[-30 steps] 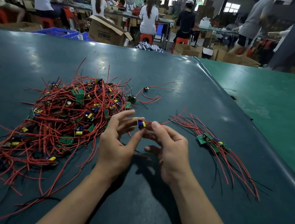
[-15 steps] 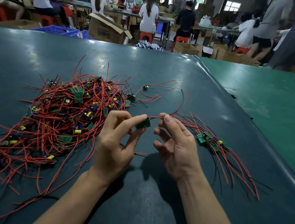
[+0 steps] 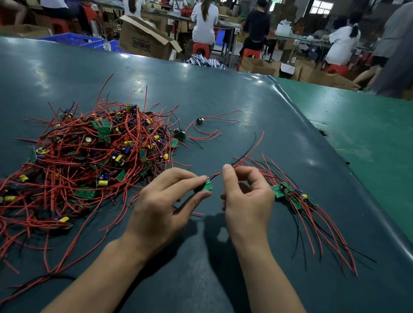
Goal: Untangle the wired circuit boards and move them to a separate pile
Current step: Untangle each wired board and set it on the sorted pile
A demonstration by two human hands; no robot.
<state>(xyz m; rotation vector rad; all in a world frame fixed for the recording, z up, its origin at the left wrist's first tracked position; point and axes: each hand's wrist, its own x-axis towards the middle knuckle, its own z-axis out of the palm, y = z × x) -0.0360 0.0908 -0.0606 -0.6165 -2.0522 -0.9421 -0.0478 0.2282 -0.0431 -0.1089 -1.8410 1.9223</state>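
A big tangled pile of green circuit boards with red and black wires (image 3: 78,165) lies on the left of the dark table. My left hand (image 3: 166,203) pinches one small green board (image 3: 206,186) between thumb and fingers, just above the table. My right hand (image 3: 246,202) pinches that board's red wire (image 3: 248,153) close to the board; the wire runs up and to the right. A smaller sorted pile of boards (image 3: 292,194) with wires fanned toward the right lies just beyond my right hand.
A single board with red wires (image 3: 200,121) lies apart behind the big pile. The dark mat's raised edge (image 3: 352,178) runs diagonally on the right, with a green table (image 3: 383,130) beyond. People sit at benches and cardboard boxes stand past the far edge.
The held board turned from component side up to its green side. My right hand slid from the board out along its wires, which now stretch toward the small pile.
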